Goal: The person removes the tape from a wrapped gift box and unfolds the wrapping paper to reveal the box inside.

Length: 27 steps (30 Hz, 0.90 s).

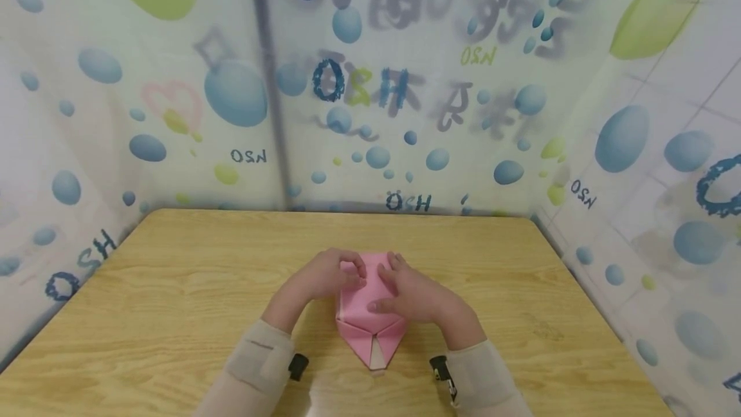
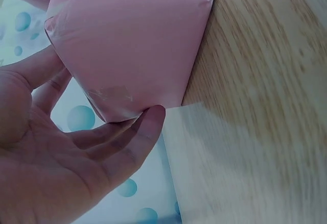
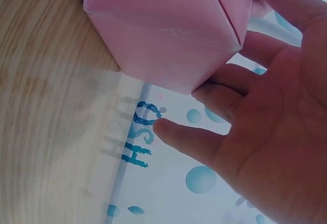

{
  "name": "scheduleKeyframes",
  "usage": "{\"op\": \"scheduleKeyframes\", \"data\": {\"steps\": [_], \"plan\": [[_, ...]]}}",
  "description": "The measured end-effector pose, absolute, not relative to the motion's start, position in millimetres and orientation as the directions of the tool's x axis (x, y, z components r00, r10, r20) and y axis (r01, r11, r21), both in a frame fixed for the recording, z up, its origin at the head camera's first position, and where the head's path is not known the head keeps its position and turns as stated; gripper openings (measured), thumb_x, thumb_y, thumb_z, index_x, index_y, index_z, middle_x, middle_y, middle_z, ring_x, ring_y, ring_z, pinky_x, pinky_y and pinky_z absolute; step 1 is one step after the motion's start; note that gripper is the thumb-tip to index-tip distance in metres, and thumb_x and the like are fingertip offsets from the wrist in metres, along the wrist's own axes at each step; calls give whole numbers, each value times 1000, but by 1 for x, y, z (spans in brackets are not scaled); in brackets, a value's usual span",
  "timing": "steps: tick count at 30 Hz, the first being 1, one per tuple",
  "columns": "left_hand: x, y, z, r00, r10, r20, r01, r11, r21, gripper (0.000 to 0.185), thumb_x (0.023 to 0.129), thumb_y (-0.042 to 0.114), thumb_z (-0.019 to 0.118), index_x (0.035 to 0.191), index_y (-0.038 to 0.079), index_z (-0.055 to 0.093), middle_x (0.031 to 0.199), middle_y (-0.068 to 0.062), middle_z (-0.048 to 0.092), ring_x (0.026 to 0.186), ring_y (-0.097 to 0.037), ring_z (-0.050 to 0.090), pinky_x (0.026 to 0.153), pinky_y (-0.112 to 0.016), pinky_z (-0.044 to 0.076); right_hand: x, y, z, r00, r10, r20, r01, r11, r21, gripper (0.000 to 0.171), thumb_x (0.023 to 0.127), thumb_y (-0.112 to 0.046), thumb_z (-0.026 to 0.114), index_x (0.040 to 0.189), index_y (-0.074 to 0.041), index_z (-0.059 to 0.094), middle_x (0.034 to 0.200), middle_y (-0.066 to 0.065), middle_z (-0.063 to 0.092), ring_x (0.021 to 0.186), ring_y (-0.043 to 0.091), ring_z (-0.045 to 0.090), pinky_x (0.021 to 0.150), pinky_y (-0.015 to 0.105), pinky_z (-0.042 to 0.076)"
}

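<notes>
A box wrapped in pink paper (image 1: 365, 304) lies on the table between both hands. Its near end has pointed folded flaps (image 1: 356, 341) with a pale strip (image 1: 378, 354) between them. At the far left of the box, the left hand (image 1: 331, 273) curves its fingers over the edge; in the left wrist view its fingertips (image 2: 153, 116) sit against the paper at the end. The right hand (image 1: 418, 293) lies along the right side, thumb on top and fingers spread. In the right wrist view, some of its fingers (image 3: 225, 88) touch the box edge and the little finger stands apart.
The wooden table (image 1: 202, 275) carries the box. A pale curtain (image 1: 359, 179) with blue and green drops and lettering surrounds the table at the back and sides. Both forearms wear light sleeves (image 1: 255, 365), with a black wrist camera (image 1: 298, 367) on the left one.
</notes>
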State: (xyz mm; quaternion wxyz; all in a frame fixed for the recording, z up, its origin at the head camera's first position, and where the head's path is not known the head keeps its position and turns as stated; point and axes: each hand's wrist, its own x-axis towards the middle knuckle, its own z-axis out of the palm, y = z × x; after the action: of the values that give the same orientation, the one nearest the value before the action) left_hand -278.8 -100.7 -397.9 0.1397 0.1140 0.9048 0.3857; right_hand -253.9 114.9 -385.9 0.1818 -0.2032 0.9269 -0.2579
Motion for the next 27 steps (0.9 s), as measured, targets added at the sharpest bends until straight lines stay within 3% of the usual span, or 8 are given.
{"op": "scheduleKeyframes", "data": {"steps": [8, 15, 20, 23, 25, 27], "plan": [[-282, -102, -397, -923, 348, -166, 122, 673, 730, 4, 98, 20, 73, 99, 16, 73, 114, -4, 73, 88, -20, 60, 75, -33, 48, -253, 115, -384, -852, -470, -231, -281, 782, -557, 78, 100, -42, 73, 162, -8, 41, 178, 21, 11, 166, 41, 13, 132, 58, 21], [-291, -100, -394, -894, 423, -150, 223, 708, 670, 10, 99, 9, 63, 99, 16, 69, 108, -5, 71, 95, -19, 60, 83, -35, 49, -253, 116, -385, -855, -467, -225, -277, 778, -563, 79, 99, -43, 74, 163, -9, 40, 178, 22, 11, 166, 41, 14, 132, 58, 21], [-293, -86, -388, -902, 398, -168, 237, 781, 578, 9, 97, 5, 63, 93, 11, 69, 93, -7, 68, 83, -19, 58, 71, -30, 46, -253, 117, -385, -856, -466, -223, -274, 776, -569, 80, 99, -43, 74, 163, -10, 40, 178, 21, 11, 166, 41, 13, 133, 58, 21], [-290, -74, -383, -912, 367, -184, 242, 842, 483, 16, 101, 7, 59, 105, 4, 74, 102, -13, 72, 97, -27, 61, 88, -42, 53, -253, 117, -387, -858, -461, -226, -261, 771, -581, 80, 99, -43, 75, 164, -11, 39, 179, 20, 10, 166, 41, 14, 132, 58, 22], [-286, -70, -381, -918, 345, -198, 231, 867, 441, 26, 105, 12, 55, 121, 1, 73, 118, -18, 72, 115, -35, 60, 105, -54, 51, -253, 116, -387, -860, -459, -224, -255, 767, -589, 80, 99, -43, 75, 164, -11, 39, 179, 19, 10, 166, 41, 14, 132, 59, 22], [-282, -70, -382, -919, 336, -207, 226, 878, 422, 30, 108, 15, 53, 129, 2, 70, 127, -22, 67, 122, -39, 55, 111, -60, 46, -253, 116, -389, -859, -459, -226, -251, 763, -595, 80, 99, -43, 75, 164, -12, 38, 179, 18, 10, 166, 40, 14, 132, 59, 22]]}}
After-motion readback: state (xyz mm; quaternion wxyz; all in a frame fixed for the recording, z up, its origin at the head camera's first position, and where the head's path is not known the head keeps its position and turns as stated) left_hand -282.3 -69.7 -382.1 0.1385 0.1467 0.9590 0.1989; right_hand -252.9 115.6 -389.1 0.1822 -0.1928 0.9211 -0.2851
